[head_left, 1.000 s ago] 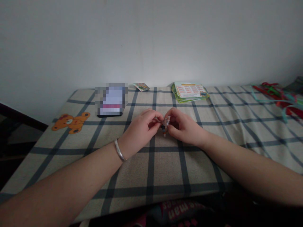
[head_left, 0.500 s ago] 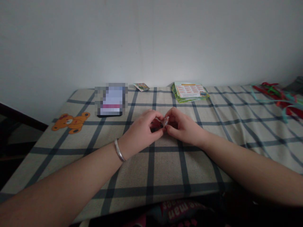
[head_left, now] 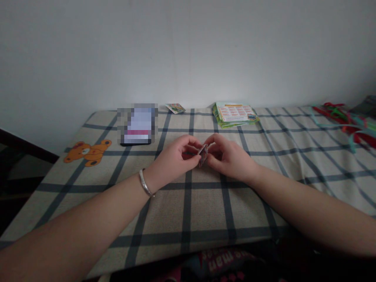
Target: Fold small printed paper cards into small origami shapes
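A small folded paper piece (head_left: 203,154), whitish and dark printed, is held between both hands above the checked tablecloth (head_left: 202,207). My left hand (head_left: 180,154), with a silver bangle at the wrist, pinches its left side between thumb and fingers. From the right, my right hand (head_left: 227,156) grips the same piece with curled fingers and thumb. Parts of the paper are hidden by the fingertips, and its exact folds are too small to tell.
A phone with a blurred screen (head_left: 138,125) lies back left, beside a small card (head_left: 175,108). A stack of printed cards (head_left: 236,114) lies near the wall. An orange bear cutout (head_left: 88,152) is at left; colourful ribbons (head_left: 342,115) lie far right.
The paper piece has turned and shows more of its surface, slightly lower and to the left. My left hand has shifted a little to the left.
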The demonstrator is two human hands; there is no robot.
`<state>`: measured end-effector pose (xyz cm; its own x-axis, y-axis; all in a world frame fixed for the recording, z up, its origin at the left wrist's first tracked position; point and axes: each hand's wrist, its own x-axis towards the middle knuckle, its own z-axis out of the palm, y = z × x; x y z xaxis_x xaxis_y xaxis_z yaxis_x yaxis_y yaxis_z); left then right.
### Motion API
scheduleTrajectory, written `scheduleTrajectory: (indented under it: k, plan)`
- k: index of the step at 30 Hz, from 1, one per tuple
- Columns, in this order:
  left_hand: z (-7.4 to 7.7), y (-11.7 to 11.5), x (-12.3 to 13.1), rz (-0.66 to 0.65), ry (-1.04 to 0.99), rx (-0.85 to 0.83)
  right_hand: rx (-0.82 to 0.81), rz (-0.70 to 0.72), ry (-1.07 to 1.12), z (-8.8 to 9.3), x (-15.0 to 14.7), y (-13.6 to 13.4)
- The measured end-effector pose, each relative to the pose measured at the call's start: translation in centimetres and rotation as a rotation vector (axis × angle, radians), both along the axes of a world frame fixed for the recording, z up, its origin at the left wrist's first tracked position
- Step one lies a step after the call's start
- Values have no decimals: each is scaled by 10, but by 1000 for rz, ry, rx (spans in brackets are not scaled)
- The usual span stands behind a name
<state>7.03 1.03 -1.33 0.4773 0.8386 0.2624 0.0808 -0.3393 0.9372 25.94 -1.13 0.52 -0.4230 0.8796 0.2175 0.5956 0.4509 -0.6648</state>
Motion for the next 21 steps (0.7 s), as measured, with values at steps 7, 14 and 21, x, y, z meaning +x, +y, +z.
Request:
scheduleTrajectory:
  k: [7, 14, 21]
  plan:
    - [0, 1, -2, 1, 23, -16, 26, -11, -6, -5, 3, 3]
    - [-3, 5, -4, -15, 11, -1, 39, -11, -3, -7, 5, 6]
    - [-2, 9, -9, -27, 40, -37, 57, -13, -21, -8, 9, 7]
